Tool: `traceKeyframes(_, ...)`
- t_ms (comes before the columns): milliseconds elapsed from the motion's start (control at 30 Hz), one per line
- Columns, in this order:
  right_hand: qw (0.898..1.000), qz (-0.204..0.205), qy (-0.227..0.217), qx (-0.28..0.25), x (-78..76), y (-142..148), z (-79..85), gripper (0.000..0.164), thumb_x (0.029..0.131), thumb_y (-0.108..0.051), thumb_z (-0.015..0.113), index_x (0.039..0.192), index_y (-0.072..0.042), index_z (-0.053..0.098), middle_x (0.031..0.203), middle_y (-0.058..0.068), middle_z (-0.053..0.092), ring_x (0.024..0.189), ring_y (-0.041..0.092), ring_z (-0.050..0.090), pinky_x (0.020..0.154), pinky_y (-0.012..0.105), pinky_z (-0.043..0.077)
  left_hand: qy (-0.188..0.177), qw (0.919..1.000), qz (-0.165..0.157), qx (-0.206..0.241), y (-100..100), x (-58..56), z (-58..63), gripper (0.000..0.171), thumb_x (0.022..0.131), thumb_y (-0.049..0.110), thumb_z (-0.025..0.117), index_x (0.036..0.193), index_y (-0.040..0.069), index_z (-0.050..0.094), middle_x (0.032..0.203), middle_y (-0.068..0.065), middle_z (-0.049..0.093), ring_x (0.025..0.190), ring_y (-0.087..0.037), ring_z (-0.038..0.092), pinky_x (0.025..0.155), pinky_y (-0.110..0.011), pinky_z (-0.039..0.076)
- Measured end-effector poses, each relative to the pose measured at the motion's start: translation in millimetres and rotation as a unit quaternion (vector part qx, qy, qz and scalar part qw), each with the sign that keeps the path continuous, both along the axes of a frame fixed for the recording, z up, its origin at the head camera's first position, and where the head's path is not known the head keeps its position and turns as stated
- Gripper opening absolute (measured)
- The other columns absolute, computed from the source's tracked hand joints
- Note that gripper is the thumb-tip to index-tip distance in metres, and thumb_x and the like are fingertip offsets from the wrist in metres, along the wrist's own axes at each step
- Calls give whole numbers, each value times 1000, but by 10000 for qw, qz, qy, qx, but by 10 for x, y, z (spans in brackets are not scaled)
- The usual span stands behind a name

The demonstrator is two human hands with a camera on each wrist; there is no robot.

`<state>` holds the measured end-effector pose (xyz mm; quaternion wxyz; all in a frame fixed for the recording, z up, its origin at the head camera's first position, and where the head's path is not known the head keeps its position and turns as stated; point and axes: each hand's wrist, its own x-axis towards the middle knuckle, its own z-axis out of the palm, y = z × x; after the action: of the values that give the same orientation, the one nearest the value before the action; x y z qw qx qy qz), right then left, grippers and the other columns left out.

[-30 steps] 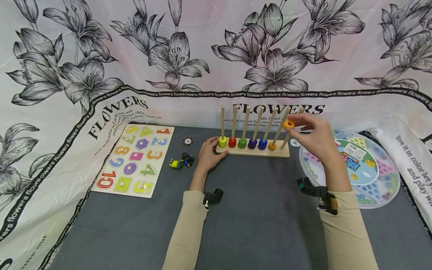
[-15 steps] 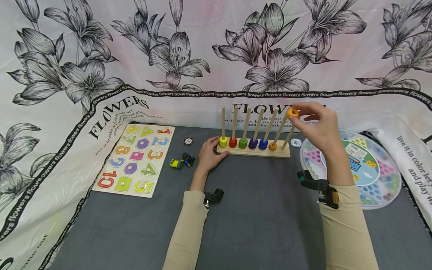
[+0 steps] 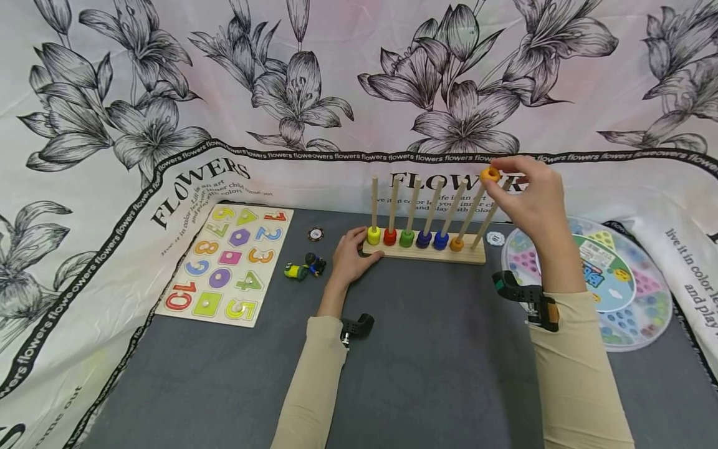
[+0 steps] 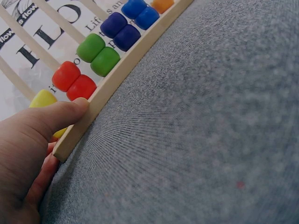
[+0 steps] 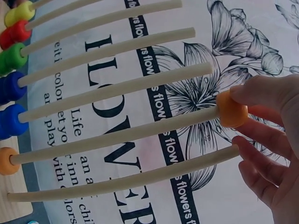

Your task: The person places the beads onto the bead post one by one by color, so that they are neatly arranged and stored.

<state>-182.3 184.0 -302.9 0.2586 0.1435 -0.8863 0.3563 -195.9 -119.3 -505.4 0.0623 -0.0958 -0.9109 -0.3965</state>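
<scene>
A wooden peg rack (image 3: 421,252) with several upright pegs stands toward the back of the table. Beads sit low on all but its rightmost peg: yellow (image 3: 374,236), red (image 3: 389,237), green (image 3: 406,238), dark blue (image 3: 424,239), blue (image 3: 440,241) and orange (image 3: 457,244). My left hand (image 3: 350,257) grips the rack's left end, thumb on the front edge in the left wrist view. Between thumb and fingers, my right hand (image 3: 535,196) pinches another orange bead (image 5: 232,109) at the top of the sixth peg (image 5: 140,133). The bare seventh peg (image 5: 140,177) stands beside its lower fingers.
Left of the rack lie a number puzzle board (image 3: 224,268), a small toy figure (image 3: 315,264), a yellow-green toy piece (image 3: 295,271) and a dark round chip (image 3: 316,234). A light chip (image 3: 496,239) and a round bead case (image 3: 653,299) lie to the right.
My right hand has raised the orange bead, shifting slightly right, up to the sixth peg's tip. The left hand keeps its grip on the rack.
</scene>
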Motion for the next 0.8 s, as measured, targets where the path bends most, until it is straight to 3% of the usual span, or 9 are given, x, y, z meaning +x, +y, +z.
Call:
traceKeyframes(100, 9999, 25, -72, 80, -3, 16, 3, 31, 87, -7, 72, 116, 4, 69, 112, 22, 69, 106, 37, 59, 82, 42, 43, -27, 10000, -6, 35, 21, 6, -5, 67, 86, 32, 78, 142, 3, 54, 145, -12, 48, 120, -29, 51, 95, -36, 51)
traceKeyframes(300, 9998, 19, -130, 162, 21, 50, 1, 31, 89, -9, 71, 118, 3, 68, 113, 22, 69, 107, 38, 60, 85, 46, 44, 8, 10000, -34, 19, 29, 5, 2, 66, 87, 32, 77, 142, 4, 53, 145, -12, 48, 119, -29, 52, 95, -35, 51)
traceKeyframes(567, 9997, -192, 169, -17, 81, 98, -28, 29, 89, -8, 69, 117, 0, 71, 106, 20, 68, 93, 30, 57, 78, 20, 35, 56, 10000, -8, -76, 32, -16, 40, 68, 87, 36, 77, 142, 4, 53, 145, -12, 47, 118, -29, 52, 92, -39, 51)
traceKeyframes(800, 9987, -202, 438, -186, 180, 122, -92, 28, 87, -6, 71, 115, -2, 72, 111, 15, 69, 98, 27, 61, 79, 12, 37, 19, 9999, 131, -47, 46, 13, 62, 69, 88, 37, 75, 144, 5, 51, 147, -12, 46, 118, -29, 52, 91, -43, 51)
